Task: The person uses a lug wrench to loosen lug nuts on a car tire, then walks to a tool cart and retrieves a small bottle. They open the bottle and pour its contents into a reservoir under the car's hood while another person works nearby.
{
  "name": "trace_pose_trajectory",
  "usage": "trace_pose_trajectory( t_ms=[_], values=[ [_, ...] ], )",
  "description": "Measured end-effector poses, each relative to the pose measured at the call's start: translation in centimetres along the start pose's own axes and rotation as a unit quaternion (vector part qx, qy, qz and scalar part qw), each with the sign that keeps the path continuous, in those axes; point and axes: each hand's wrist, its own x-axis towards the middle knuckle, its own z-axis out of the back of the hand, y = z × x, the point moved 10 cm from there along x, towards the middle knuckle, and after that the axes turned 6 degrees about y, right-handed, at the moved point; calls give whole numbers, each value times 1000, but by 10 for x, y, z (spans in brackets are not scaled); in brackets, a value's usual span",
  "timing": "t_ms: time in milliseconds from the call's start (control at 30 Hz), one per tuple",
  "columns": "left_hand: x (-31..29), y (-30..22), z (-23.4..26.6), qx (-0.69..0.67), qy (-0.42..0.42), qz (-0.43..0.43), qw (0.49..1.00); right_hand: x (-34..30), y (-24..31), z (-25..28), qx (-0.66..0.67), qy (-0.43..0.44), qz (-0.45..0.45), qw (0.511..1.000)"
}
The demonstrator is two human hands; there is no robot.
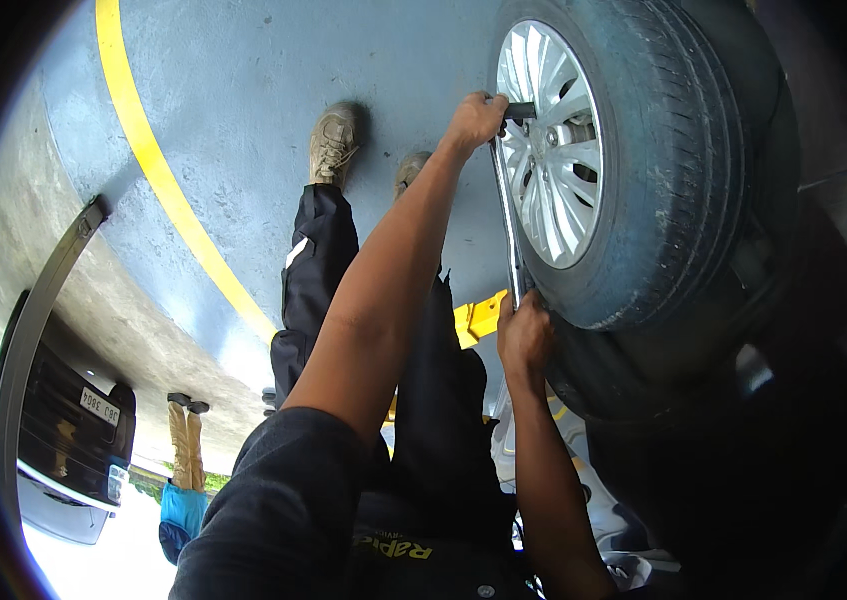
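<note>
The left hand (480, 118) grips the head of the wrench (511, 220), apparently steadying the socket (520, 111) against the wheel (628, 160); the right hand (526, 335) grasps the opposite end (presumably for leverage). Yellow lettering (405, 550) marks the dark shirt (383, 515); the car (58, 430) carries a plate (100, 407), upside down here.

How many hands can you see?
2. By the wheel, the left hand is at one end of the wrench and the right hand grips its other end. The distant person may have hidden hands.

Wheel (633, 170) right of wrench (507, 215), floor line (156, 160) left of both.
</note>
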Motion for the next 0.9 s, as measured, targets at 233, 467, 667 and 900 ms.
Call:
trace_pose_trajectory(
  t_ms=[233,467,667,900],
  values=[
    [-1,7,-6,-20,-14,-5,1000,2,-15,-15,-10,44,-41,998],
    [-5,6,-8,-67,10,53,996,-1,-10,-6,31,59,-1,998],
    [-48,16,9,-121,-26,62,990,-34,-1,15,128,60,44,989],
    [-87,2,-13,-131,-88,-6,987,-70,-45,-10,153,29,-14,988]
  ],
)
